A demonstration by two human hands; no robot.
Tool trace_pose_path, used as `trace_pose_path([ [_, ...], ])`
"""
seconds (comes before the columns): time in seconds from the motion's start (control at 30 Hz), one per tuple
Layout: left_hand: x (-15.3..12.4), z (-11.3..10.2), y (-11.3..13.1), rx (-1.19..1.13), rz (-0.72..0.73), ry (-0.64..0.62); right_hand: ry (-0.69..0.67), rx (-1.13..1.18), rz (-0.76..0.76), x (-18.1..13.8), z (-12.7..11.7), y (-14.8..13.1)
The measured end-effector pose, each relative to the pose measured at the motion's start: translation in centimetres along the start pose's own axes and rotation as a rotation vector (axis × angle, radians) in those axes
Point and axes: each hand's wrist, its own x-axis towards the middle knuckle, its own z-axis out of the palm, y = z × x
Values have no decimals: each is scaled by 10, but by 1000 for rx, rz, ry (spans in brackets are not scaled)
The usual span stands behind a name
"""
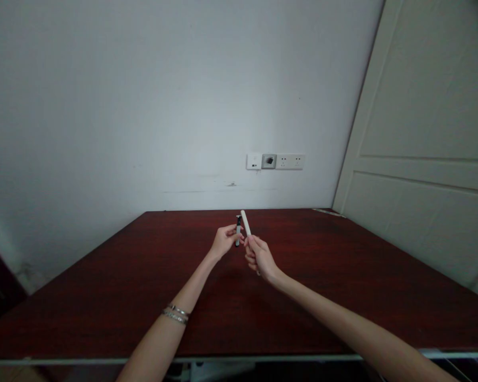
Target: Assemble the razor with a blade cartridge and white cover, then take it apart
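Note:
My left hand (224,240) is closed on a slim grey-and-black tool (238,233), held nearly upright. It has a black upper part and a small pale crosswise head; its exact kind is too small to tell. My right hand (261,258) wraps round a long white stick-like thing (246,223) with a rounded end. That stick tilts up and to the left, its upper end close beside the head of the tool. Whether the two touch cannot be made out. A short pale end of the stick shows below my right fist. Both hands are over the middle of the table.
The dark red wooden table (115,281) reaches back to a white wall (143,106). Sockets and switches (289,162) sit on the wall above its far edge. A pale panelled door (426,116) stands at the right. A thin pale strip (329,213) lies at the far right corner.

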Motion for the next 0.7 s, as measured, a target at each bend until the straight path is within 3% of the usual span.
trace_pose_path([
  [0.3, 0, -1, 2, 16, 20, 9, 22, 93, -31, 0, 6, 10],
  [0.47, -1, 0, 4, 35, -3, 42, 10, 66, 44, -7, 6, 20],
  [0.7, 0, 0, 1, 5, 16, 15, 22, 154, -30, 0, 9, 15],
])
